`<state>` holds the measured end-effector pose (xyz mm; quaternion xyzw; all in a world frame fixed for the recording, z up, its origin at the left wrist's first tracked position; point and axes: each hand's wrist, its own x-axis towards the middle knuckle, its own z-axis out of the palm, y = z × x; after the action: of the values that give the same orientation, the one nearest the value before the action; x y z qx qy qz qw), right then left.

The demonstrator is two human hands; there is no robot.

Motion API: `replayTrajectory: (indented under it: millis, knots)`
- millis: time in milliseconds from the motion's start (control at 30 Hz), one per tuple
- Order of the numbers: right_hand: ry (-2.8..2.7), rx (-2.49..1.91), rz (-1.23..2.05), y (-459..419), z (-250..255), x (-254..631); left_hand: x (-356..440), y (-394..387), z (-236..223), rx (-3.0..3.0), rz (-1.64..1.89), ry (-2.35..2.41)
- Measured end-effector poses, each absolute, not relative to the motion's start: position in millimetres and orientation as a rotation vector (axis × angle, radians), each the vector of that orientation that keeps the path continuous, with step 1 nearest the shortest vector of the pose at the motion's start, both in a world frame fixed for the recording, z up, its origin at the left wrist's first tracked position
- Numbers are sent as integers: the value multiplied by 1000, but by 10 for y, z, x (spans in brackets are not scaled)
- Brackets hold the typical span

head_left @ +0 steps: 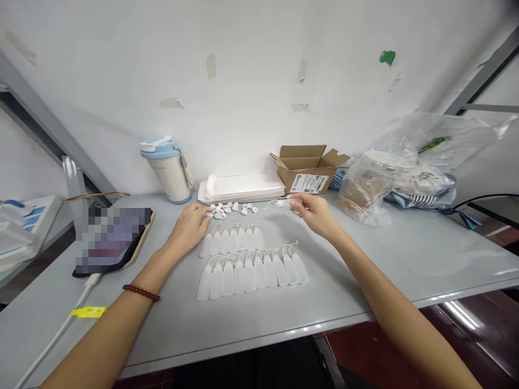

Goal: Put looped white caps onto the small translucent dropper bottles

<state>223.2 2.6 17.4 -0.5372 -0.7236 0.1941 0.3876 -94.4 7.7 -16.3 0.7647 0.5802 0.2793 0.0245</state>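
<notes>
One bottle (283, 203), seemingly, in right fingers (299, 200).

Head-worn view, forward and down over the table (425, 259).

Your front row of translucent bottles (250, 275) lies flat, curved tubes (291, 246) at the far ends. Beyond that row lie a shorter row of bottles (233, 241), then loose white caps (235, 207); beyond the front row's right end you hold a whitish piece (281, 203), partly hidden.
</notes>
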Motion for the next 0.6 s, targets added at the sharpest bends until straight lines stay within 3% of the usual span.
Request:
replayTrajectory:
  millis: [100,300,600]
  knots:
    - [-1942,-1462,429,119,196,2422,-1011,161,-264,2375,793,1740]
    - [-1923,-1569,915,176,231,2689,-1011,207,-295,2335,774,1824]
    - [-2131,-1964,638,150,277,2772,-1007,208,-306,2347,750,1839]
